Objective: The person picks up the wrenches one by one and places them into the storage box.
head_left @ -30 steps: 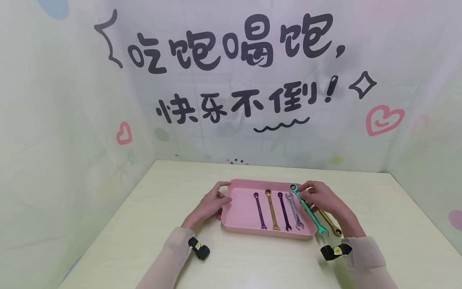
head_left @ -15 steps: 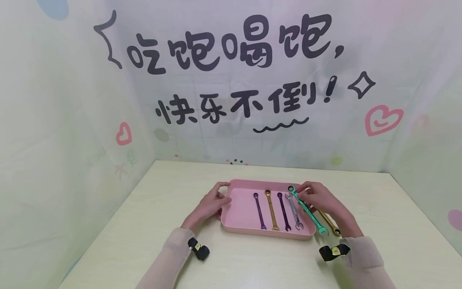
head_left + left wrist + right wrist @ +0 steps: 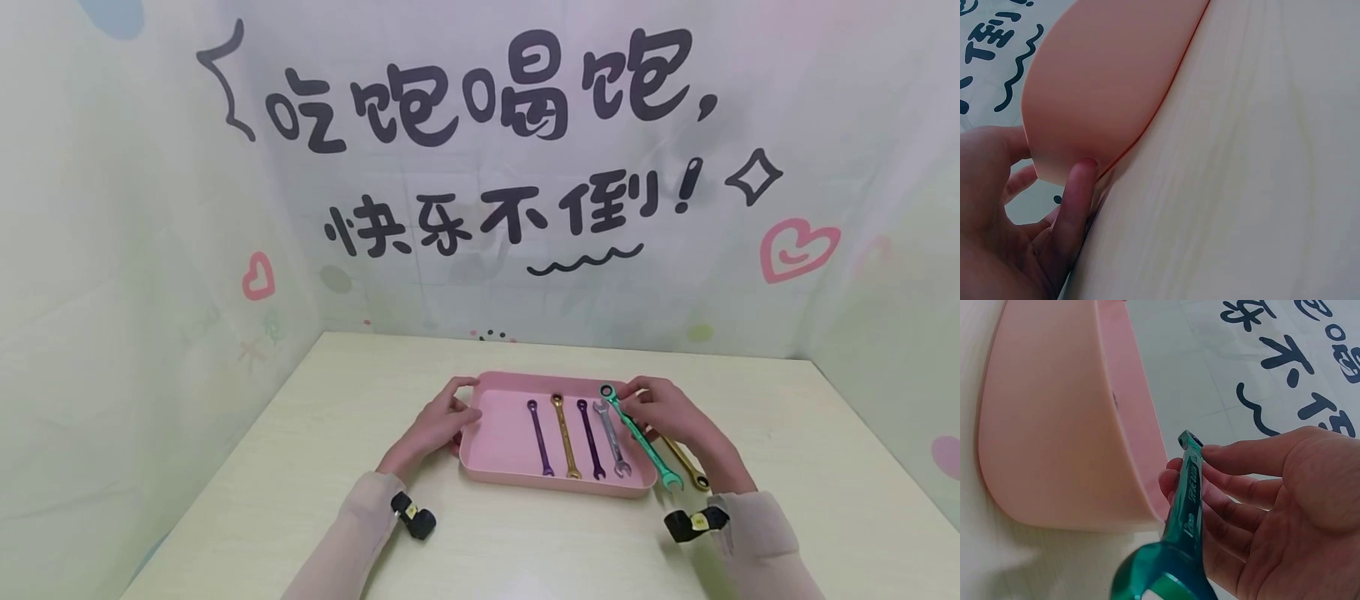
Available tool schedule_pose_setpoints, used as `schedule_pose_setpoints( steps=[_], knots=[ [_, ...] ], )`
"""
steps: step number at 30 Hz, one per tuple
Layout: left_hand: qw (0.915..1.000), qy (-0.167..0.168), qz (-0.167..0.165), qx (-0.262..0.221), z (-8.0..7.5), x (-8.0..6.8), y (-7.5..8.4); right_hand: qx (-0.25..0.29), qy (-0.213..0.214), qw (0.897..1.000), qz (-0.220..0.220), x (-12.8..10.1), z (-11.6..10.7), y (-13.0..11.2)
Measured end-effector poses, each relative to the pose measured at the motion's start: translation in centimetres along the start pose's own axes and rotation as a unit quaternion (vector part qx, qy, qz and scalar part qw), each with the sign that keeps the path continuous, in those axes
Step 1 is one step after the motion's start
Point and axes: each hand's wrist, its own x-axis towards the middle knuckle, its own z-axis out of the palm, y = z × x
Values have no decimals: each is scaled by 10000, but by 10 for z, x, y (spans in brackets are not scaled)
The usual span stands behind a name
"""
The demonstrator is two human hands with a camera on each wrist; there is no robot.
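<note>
A pink tray (image 3: pixel 495 437) rests on the table, and my left hand (image 3: pixel 435 421) grips its left end. In the left wrist view, the thumb presses the outer wall of the tray (image 3: pixel 1097 94). Pinched in my right hand (image 3: pixel 666 407) is a green combination wrench (image 3: pixel 642 442), slanting over the tray's right rim with its ring end up. The right wrist view shows the green wrench (image 3: pixel 1188 500) between thumb and fingers, outside the tray wall. Inside the tray lie a purple wrench (image 3: pixel 540 437), a gold wrench (image 3: pixel 566 435), a dark purple wrench (image 3: pixel 591 439) and a silver wrench (image 3: pixel 612 439).
Another gold wrench (image 3: pixel 684 463) lies right of the tray, partly hidden by the right hand and green wrench. The pale wooden table (image 3: pixel 360 383) extends around the tray. A printed cloth backdrop (image 3: pixel 420 300) encloses the back and sides.
Nearly still. The green wrench and right hand have shifted very slightly left; the left hand and tray stay in place.
</note>
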Motion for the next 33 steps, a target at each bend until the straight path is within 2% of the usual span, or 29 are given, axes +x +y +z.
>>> schedule_pose_setpoints(
  steps=[33],
  knots=[
    [9999,-66,98,-53,0,0,-4,95,78,9999,44,-1,0,1]
  ],
)
